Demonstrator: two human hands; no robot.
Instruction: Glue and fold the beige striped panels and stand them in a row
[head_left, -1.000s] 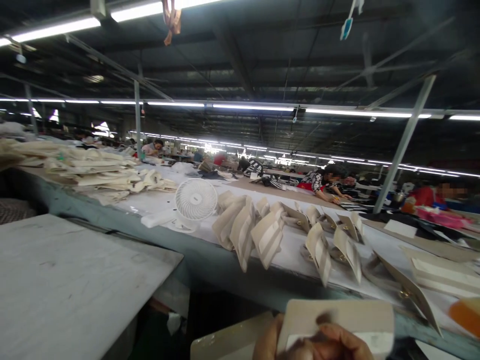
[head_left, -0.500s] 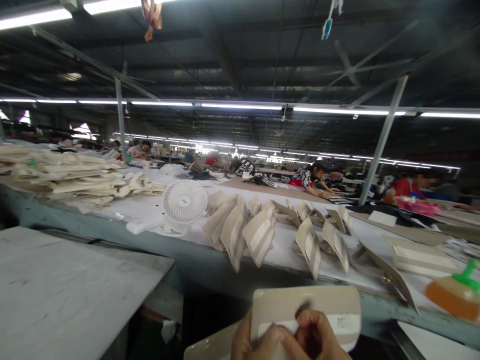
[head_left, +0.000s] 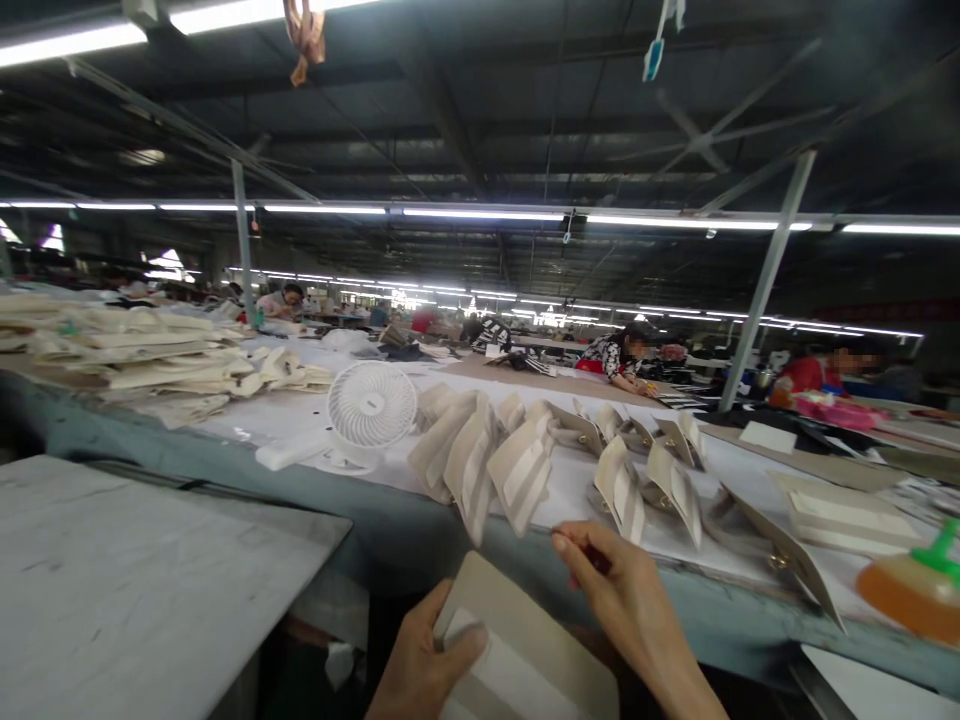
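Observation:
My left hand [head_left: 421, 648] is closed on a beige bag-flap-like panel [head_left: 529, 625] with a paler strip, its thumb pressed flat on the face. The panel is tilted in front of the table edge, its lower end cut off by the frame. Just above and to the right of it is my right hand [head_left: 630, 592], fingertips pinched together and apart from the panel. Something small and dark shows at the pinch, too small to name. Beyond the hands, several similar curved beige panels [head_left: 519, 468] stand on the table, some with small brass-coloured fittings.
A white fan [head_left: 371, 405] stands on the long table [head_left: 285, 490], near stacked cream pieces [head_left: 150, 350]. To the right is a bottle of amber liquid with a green nozzle [head_left: 911, 590]. A grey board [head_left: 150, 580] juts in at left. Co-workers sit farther back.
The panel has tilted and moved left with my left hand. My right hand has lifted off it, up toward the table edge. The second panel beneath is no longer visible.

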